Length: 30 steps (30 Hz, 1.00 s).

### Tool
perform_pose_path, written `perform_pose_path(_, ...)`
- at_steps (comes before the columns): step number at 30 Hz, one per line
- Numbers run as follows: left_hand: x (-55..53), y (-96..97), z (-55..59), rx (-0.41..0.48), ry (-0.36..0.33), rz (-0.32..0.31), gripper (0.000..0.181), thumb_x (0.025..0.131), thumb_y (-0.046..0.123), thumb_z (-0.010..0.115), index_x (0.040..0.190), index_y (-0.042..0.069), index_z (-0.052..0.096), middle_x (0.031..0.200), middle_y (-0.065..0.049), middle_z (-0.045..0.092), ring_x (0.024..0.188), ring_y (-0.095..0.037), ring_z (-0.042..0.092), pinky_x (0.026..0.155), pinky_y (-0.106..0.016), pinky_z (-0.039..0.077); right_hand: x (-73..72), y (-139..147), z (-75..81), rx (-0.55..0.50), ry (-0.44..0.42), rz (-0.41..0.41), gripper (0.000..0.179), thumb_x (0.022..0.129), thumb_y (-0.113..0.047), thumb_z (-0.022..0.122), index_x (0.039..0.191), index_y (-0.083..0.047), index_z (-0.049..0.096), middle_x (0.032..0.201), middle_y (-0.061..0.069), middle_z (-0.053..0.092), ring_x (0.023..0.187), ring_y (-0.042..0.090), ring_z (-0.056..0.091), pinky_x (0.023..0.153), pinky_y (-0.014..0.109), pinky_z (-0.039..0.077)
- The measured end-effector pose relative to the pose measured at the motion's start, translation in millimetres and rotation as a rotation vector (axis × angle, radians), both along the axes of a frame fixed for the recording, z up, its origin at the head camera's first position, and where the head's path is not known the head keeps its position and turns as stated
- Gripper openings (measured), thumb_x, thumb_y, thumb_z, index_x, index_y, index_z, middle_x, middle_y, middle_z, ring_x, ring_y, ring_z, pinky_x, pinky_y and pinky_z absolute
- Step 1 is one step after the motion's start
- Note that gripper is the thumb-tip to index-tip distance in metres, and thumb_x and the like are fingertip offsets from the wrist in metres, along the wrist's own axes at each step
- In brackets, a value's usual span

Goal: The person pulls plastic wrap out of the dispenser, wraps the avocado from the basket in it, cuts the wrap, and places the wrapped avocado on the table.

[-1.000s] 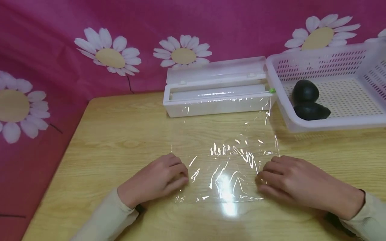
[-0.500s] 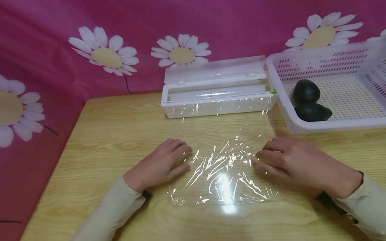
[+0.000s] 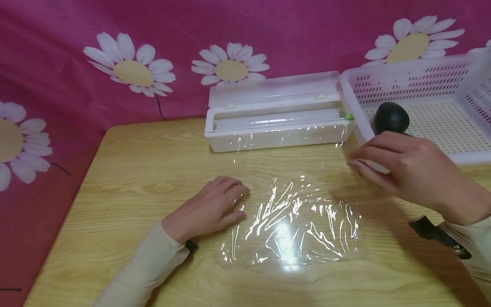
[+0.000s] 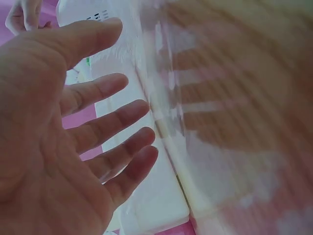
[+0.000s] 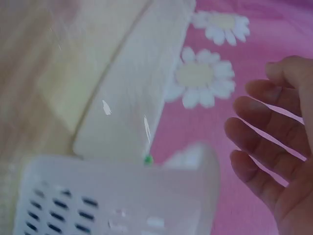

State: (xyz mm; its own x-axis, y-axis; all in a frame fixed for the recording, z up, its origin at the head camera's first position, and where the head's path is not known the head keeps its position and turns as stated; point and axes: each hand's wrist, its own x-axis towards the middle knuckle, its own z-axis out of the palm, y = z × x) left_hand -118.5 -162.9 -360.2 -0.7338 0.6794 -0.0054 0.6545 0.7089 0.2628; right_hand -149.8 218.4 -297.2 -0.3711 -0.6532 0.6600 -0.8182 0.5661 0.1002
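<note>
A sheet of clear cling film (image 3: 291, 226) lies creased on the wooden table, running back to a white cling film dispenser (image 3: 276, 140) with its lid raised. My left hand (image 3: 207, 209) rests at the film's left edge, fingers extended and relaxed; the left wrist view shows the palm holding nothing. In the head view my right hand (image 3: 414, 170) is above the table by the basket's front left corner. The right wrist view shows its fingers (image 5: 264, 132) loosely bent and apart, with nothing in them. Beyond it sits a dark avocado-like fruit (image 3: 391, 117).
A white perforated basket (image 3: 414, 76) stands at the back right, beside the dispenser. A second dark fruit in it is mostly hidden by the right hand. A green slider (image 3: 349, 117) sits at the dispenser's right end. Pink daisy-patterned cloth (image 3: 299, 38) hangs behind the table.
Both hands first moved away from the film's near corners toward its middle. The right hand then rose off the film toward the basket; the left stayed nearly still.
</note>
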Motion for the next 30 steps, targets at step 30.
perform_pose_path(30,8.4,-2.2,8.8,-0.067,-0.109,-0.014,0.054,0.087,0.049,0.068,0.132,0.022,0.056,0.138,-0.001,0.053,0.132,-0.02,0.046,0.114,-0.039,0.039,-63.9,79.5,-16.2,0.245,-0.733,-0.657,0.049,0.077,-0.038,0.081,0.112,-0.004,0.07,0.112,0.026,0.067,0.093,0.037,0.057,0.08,0.056,0.047)
